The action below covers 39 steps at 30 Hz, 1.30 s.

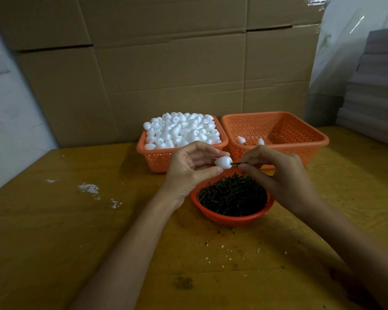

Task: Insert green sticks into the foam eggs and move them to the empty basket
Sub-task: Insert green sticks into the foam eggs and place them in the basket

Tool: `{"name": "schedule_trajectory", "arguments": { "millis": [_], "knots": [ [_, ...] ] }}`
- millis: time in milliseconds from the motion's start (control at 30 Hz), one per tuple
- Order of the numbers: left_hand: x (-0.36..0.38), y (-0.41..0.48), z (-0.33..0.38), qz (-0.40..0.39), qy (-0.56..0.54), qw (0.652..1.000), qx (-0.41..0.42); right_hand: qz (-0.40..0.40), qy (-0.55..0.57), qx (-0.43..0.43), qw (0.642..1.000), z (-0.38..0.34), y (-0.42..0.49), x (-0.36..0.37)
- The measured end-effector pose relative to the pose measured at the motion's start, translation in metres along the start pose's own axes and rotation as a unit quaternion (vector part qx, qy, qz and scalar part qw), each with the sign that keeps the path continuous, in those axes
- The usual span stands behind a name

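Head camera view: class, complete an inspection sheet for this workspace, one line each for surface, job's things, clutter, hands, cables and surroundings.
Surface: brown wooden table, stained.
Job's things: orange perforated plastic basket heaped with white foam eggs; second orange perforated basket to its right, holding two finished eggs; round red basket of loose green sticks in front.
Clutter: white foam crumbs and dark specks on the table.
Hands: left hand pinches a held foam egg; right hand pinches a thin green stick, tip at the egg.
Cables: nothing seen.
Surroundings: brown cardboard boxes behind; grey stacked sheets on the right.
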<state>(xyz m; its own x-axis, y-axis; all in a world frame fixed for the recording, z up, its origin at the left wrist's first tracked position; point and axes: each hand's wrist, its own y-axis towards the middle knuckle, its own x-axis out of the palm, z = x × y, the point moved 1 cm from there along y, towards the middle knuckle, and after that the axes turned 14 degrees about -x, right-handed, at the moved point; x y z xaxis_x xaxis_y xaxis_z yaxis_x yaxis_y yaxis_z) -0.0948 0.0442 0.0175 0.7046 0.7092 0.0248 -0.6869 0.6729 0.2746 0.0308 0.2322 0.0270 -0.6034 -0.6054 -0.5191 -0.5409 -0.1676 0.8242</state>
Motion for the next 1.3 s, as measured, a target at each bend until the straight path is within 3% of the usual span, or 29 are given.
{"name": "schedule_trajectory", "arguments": {
  "millis": [400, 1300],
  "knots": [
    [0.0016, -0.0003, 0.0002, -0.007, 0.009, 1.000, -0.004, 0.005, -0.072, -0.039, 0.997, -0.0024, -0.0019, -0.0028],
    [0.0010, -0.0011, -0.0012, -0.010, 0.058, 0.998, -0.028, -0.007, -0.060, -0.009, 0.998, -0.0016, -0.0038, 0.0009]
  ]
}}
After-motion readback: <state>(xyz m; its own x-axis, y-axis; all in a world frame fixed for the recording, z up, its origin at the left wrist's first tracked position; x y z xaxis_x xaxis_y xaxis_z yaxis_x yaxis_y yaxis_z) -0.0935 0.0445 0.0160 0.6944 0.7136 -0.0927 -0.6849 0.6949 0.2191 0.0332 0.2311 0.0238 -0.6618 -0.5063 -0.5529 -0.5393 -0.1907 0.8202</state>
